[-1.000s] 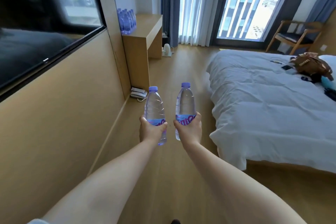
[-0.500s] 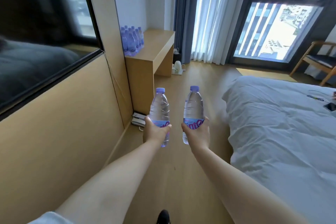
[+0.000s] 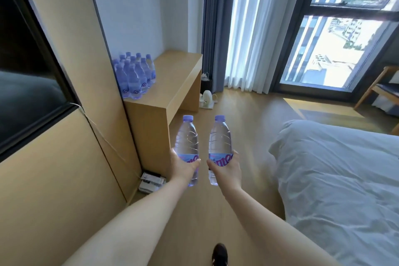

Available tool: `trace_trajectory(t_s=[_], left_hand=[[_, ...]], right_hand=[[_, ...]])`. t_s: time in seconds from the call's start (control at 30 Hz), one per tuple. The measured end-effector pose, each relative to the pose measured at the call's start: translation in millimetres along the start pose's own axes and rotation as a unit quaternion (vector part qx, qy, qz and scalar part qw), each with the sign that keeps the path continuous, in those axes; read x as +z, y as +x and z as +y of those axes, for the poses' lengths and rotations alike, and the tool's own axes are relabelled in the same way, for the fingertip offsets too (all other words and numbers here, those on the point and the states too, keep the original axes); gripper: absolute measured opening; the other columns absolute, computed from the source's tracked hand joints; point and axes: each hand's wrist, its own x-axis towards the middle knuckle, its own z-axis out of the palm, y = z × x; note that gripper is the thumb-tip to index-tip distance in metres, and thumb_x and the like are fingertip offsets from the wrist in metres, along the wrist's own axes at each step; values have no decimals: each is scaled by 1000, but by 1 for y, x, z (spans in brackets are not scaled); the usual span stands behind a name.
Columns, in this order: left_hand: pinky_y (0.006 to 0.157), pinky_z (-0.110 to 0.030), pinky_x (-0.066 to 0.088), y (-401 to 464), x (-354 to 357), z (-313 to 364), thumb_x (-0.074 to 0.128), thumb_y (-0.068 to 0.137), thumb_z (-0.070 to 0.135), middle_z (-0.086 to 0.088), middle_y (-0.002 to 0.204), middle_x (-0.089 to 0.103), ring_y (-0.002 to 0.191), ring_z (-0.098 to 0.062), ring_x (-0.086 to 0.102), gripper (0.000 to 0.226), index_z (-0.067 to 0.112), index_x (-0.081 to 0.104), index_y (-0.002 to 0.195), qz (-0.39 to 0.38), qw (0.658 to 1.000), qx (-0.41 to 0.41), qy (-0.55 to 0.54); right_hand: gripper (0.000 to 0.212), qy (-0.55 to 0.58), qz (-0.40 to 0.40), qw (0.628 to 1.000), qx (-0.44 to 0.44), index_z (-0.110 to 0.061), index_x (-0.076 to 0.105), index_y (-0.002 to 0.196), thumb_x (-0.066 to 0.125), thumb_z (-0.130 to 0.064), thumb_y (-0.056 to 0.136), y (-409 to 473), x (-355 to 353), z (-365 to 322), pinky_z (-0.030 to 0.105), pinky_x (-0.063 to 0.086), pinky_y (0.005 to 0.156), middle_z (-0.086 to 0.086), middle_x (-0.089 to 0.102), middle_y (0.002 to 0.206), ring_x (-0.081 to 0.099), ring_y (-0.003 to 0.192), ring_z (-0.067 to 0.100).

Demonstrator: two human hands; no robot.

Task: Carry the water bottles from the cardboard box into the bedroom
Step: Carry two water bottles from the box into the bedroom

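Observation:
My left hand grips a clear water bottle with a purple cap, held upright by its lower half. My right hand grips a second bottle of the same kind, also upright, a short gap to the right of the first. Both arms reach forward over the wooden floor. A cluster of several matching bottles stands on the left end of a wooden desk, ahead and to the left. The cardboard box is not in view.
A bed with a white duvet fills the right side. A wood-panelled wall with a dark screen runs along the left. A telephone lies on the floor by the desk. A white kettle, curtains, window and chair lie beyond.
The view has moved forward into the room; the desk and its bottles are nearer and larger. Both hands hold their bottles as before. A shoe tip now shows at the bottom.

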Motion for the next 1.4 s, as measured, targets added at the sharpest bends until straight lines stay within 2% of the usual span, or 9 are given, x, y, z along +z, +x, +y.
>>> trace_trajectory(t_s=[0.13, 0.23, 0.4, 0.53, 0.7, 0.9, 1.03, 1.2, 1.4], left_hand=[[79, -39, 56, 86, 49, 22, 81, 73, 18, -3, 104, 58, 85, -17, 61, 61, 25, 35, 112, 28, 1000, 9, 12], [87, -45, 55, 146, 79, 52, 81, 73, 21, -3, 110, 57, 96, -23, 61, 63, 25, 36, 117, 59, 998, 22, 14], [72, -37, 58, 236, 103, 98, 80, 73, 27, -2, 110, 56, 93, -22, 63, 66, 28, 33, 120, 99, 995, 15, 16], [69, -28, 47, 305, 112, 113, 80, 74, 27, -1, 112, 55, 93, -20, 58, 72, 20, 33, 128, 143, 989, 11, 41], [75, -31, 49, 397, 130, 118, 78, 74, 38, 4, 104, 51, 91, -21, 56, 79, 21, 30, 134, 190, 978, -17, 79], [73, -31, 43, 526, 152, 136, 76, 72, 43, 2, 108, 58, 85, -24, 54, 74, 21, 34, 130, 235, 965, -47, 101], [76, -32, 44, 612, 159, 167, 74, 72, 47, 3, 112, 58, 95, -28, 59, 78, 22, 31, 132, 236, 966, -52, 97], [72, -30, 40, 683, 154, 184, 73, 72, 48, 8, 112, 57, 92, -23, 59, 78, 25, 30, 133, 228, 964, -55, 124], [78, -36, 50, 755, 143, 173, 75, 67, 47, 6, 108, 59, 98, -23, 60, 72, 25, 36, 123, 267, 951, -96, 126]], right_hand=[[68, 20, -20, 1000, 3, -28, 41, 126, 79, -31, 70, 105, 20, -7, 32, 53, 77, -4, 62, 109, 64, 94, 14], [67, 22, -37, 999, 14, -28, 40, 127, 77, -28, 72, 180, 33, -24, 42, 56, 84, -3, 62, 108, 64, 94, 16], [64, 14, -73, 997, 10, -25, 41, 126, 76, -28, 72, 290, 59, -58, 35, 54, 75, -8, 63, 98, 63, 88, 15], [70, 21, -112, 993, 21, -30, 40, 127, 76, -36, 67, 353, 84, -72, 27, 49, 62, -2, 59, 104, 62, 93, 18], [70, -8, -156, 987, 37, -36, 38, 124, 77, -37, 65, 442, 127, -79, 42, 56, 82, 4, 55, 114, 58, 104, 23], [67, -4, -210, 977, 36, -25, 38, 125, 77, -24, 71, 559, 192, -96, 46, 56, 86, -1, 62, 103, 63, 97, 23], [63, 0, -225, 973, 41, -21, 39, 123, 77, -18, 72, 634, 238, -121, 36, 56, 75, -3, 62, 97, 65, 87, 16], [68, -9, -229, 973, 34, -20, 40, 126, 80, -23, 70, 701, 294, -142, 29, 49, 68, 3, 55, 112, 61, 94, 18], [61, -33, -289, 957, 8, -24, 40, 118, 80, -23, 72, 767, 367, -153, 24, 46, 60, -3, 61, 103, 62, 85, 10]])
